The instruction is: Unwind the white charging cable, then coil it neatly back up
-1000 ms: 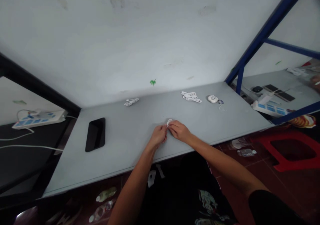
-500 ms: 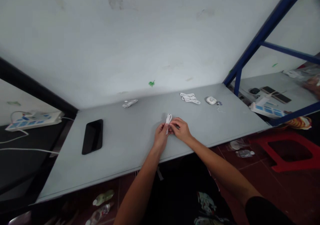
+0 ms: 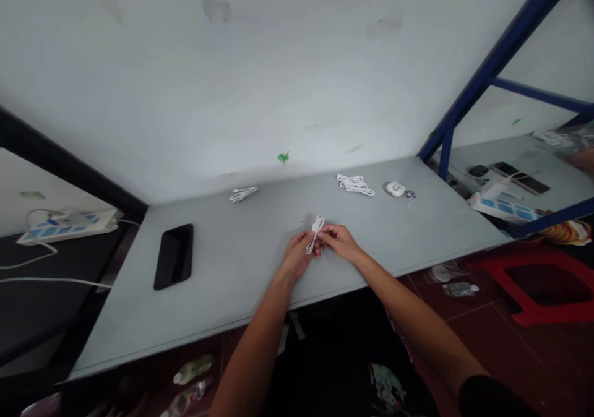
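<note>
Both my hands meet over the middle of the grey table (image 3: 232, 262), holding a small folded bundle of white cable (image 3: 317, 231). My left hand (image 3: 297, 257) pinches the bundle's lower part. My right hand (image 3: 338, 242) grips it from the right side, fingers closed. The loop end of the cable sticks up above my fingers.
A black phone (image 3: 173, 256) lies at the table's left. Another coiled white cable (image 3: 242, 193) sits near the wall, a looser cable pile (image 3: 355, 184) and a white earbud case (image 3: 395, 189) further right. Power strips (image 3: 65, 226) (image 3: 501, 206) rest on neighbouring tables. A red stool (image 3: 533, 281) stands at right.
The cable bundle has come further out above my fingers and tilted slightly; my hands stayed together, shifting a little toward me.
</note>
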A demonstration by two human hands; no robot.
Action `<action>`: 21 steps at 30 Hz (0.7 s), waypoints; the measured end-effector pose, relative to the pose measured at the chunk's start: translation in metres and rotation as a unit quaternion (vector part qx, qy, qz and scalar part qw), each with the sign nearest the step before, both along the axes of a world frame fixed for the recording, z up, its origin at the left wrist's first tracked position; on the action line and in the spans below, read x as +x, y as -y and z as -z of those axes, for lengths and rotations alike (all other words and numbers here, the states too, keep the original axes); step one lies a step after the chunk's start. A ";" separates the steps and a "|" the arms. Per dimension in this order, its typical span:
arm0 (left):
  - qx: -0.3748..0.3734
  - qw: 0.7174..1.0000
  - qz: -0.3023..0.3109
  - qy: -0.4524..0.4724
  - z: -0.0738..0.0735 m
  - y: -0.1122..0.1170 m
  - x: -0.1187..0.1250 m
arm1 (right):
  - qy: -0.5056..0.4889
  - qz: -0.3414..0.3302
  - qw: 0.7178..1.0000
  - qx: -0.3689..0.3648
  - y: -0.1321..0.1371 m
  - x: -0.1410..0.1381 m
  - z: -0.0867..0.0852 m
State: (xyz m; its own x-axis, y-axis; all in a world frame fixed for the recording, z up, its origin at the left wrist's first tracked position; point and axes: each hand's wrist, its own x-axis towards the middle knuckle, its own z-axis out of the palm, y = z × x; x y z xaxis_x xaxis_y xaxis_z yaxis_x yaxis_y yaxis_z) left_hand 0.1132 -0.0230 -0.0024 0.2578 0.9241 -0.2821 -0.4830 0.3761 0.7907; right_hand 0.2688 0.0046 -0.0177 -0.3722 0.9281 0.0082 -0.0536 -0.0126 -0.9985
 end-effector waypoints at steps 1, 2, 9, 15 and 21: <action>-0.006 1.000 0.014 -0.004 -0.001 -0.001 -0.002 | 0.005 -0.001 1.000 0.002 0.000 0.000 0.001; -0.012 1.000 0.028 -0.009 -0.001 -0.002 -0.004 | 0.010 0.000 1.000 0.005 0.000 0.000 0.001; -0.041 0.999 0.034 -0.005 -0.002 -0.002 -0.005 | 0.032 0.030 0.997 0.057 0.005 -0.001 0.012; -0.039 0.999 0.032 0.009 -0.003 0.002 -0.004 | 0.141 0.069 0.966 0.203 0.011 -0.005 0.008; -0.089 0.994 0.056 -0.012 -0.003 0.001 -0.003 | 0.241 0.112 0.891 0.369 0.021 -0.009 0.006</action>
State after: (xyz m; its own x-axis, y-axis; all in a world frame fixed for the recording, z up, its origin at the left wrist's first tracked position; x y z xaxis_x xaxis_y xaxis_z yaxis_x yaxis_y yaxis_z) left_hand 0.1097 -0.0238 0.0004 0.3465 0.8248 -0.4468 -0.4123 0.5617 0.7173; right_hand 0.2599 -0.0164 -0.0236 -0.3040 0.7876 0.5359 0.4639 0.6137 -0.6389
